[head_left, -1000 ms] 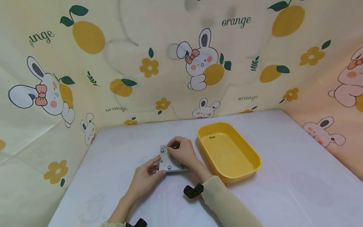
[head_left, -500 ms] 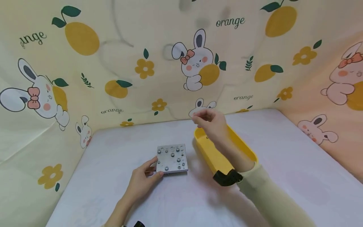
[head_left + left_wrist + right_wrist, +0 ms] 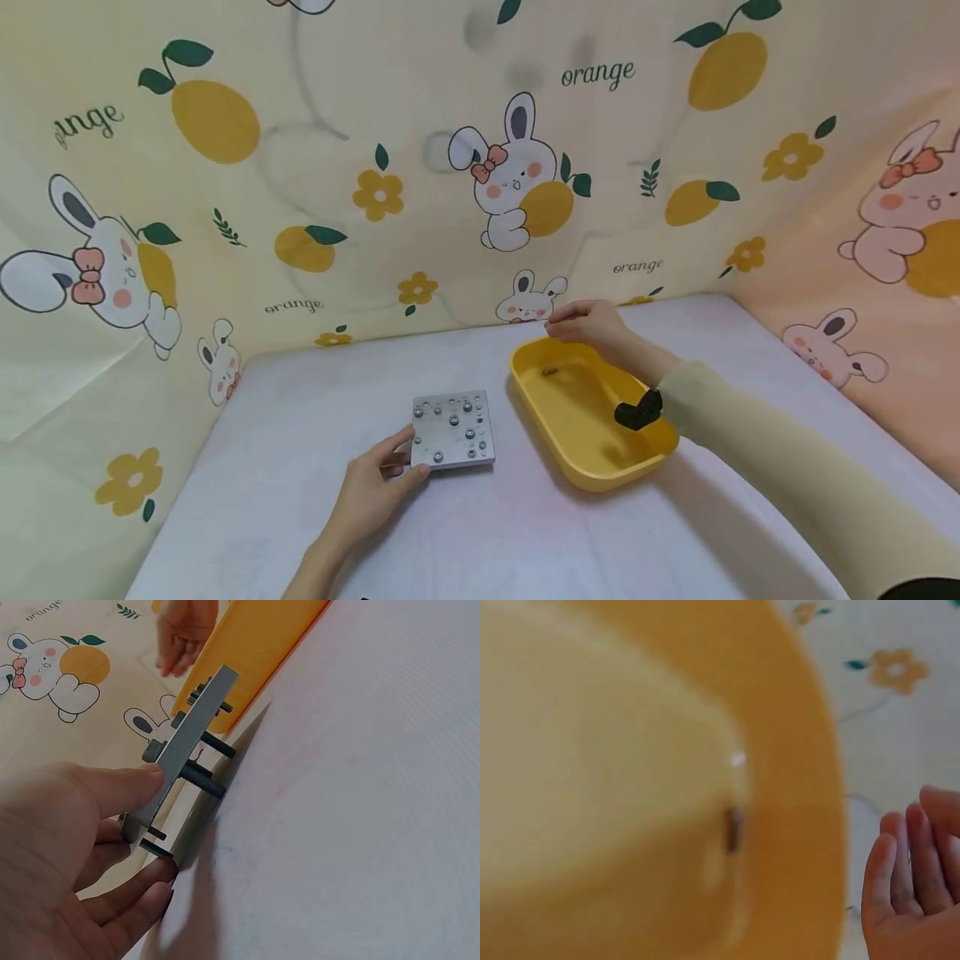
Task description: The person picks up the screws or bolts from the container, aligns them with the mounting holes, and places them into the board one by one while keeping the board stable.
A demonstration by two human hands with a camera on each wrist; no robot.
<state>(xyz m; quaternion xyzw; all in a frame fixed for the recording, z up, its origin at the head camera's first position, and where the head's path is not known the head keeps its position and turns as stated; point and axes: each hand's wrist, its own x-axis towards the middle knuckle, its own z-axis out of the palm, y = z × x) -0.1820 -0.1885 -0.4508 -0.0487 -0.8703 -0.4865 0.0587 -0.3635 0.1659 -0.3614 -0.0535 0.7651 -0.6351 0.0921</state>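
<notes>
A square silver metal plate with several screws set in its holes is held by my left hand at its left edge. In the left wrist view the thumb lies on the plate's edge with fingers below, and threaded screw shanks stick out underneath. My right hand hovers over the far end of the yellow tray, fingers loosely extended and nothing visible in them. One small screw lies inside the tray near its far left corner; it looks blurred in the right wrist view.
The yellow tray stands to the right of the plate on a white-covered table. A printed cloth with rabbits and oranges hangs along the back and both sides.
My right hand has left the top of the plate, risen and moved right over the tray's far end. The left hand keeps its hold on the plate, whose screws are now uncovered.
</notes>
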